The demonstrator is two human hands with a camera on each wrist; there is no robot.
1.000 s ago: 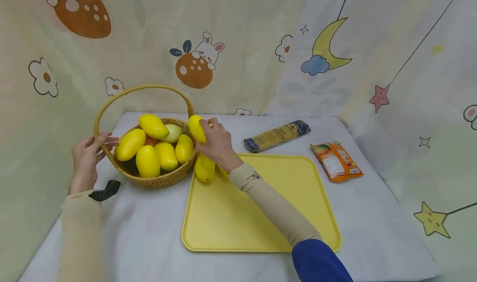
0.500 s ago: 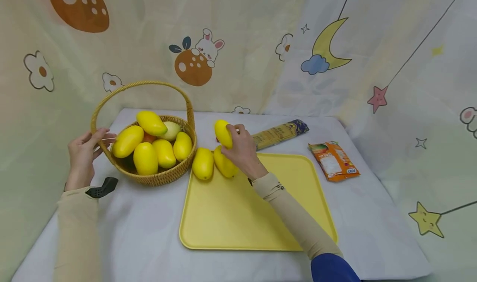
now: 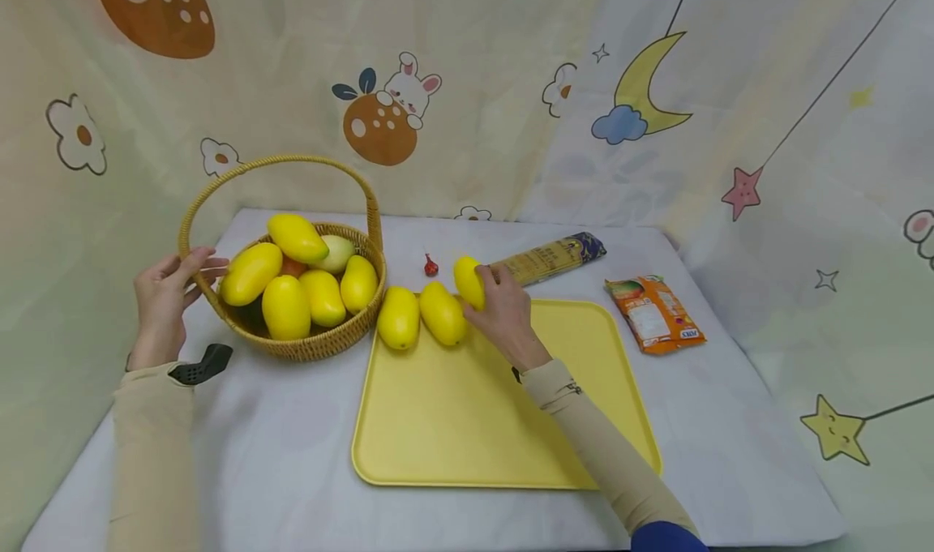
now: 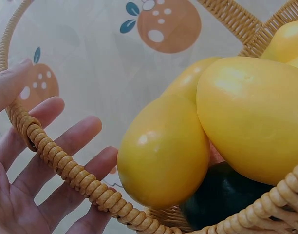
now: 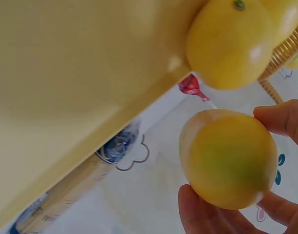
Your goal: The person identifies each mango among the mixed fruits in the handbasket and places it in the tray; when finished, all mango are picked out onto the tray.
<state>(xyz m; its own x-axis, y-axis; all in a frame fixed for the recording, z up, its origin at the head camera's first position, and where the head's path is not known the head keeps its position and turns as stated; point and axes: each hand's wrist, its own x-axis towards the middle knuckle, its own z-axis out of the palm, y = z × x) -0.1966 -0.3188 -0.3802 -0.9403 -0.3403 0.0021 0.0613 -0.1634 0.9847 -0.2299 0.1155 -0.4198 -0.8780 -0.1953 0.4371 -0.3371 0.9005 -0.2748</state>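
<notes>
Mango [image 3: 469,282] pinched by right hand [image 3: 508,310], near far edge of tray [image 3: 445,422]. Left hand [image 3: 162,309], fingers loosely spread, touches basket handle [image 4: 85,184]. Printing on orange packet [image 3: 653,315] too small to read.

Dark round item [image 4: 227,197] in basket [image 3: 310,348] — mostly covered by yellow fruits [image 4: 163,151], kind unclear. Gold packet [image 3: 550,260]: left end behind right hand [image 3: 508,309], print illegible. Blue sleeve [image 3: 667,539] — cut off, head view's lower edge.

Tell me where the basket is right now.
In the head view, the basket stands on the left of the table, by the far left corner of the yellow tray, with the left hand at its handle.
</notes>
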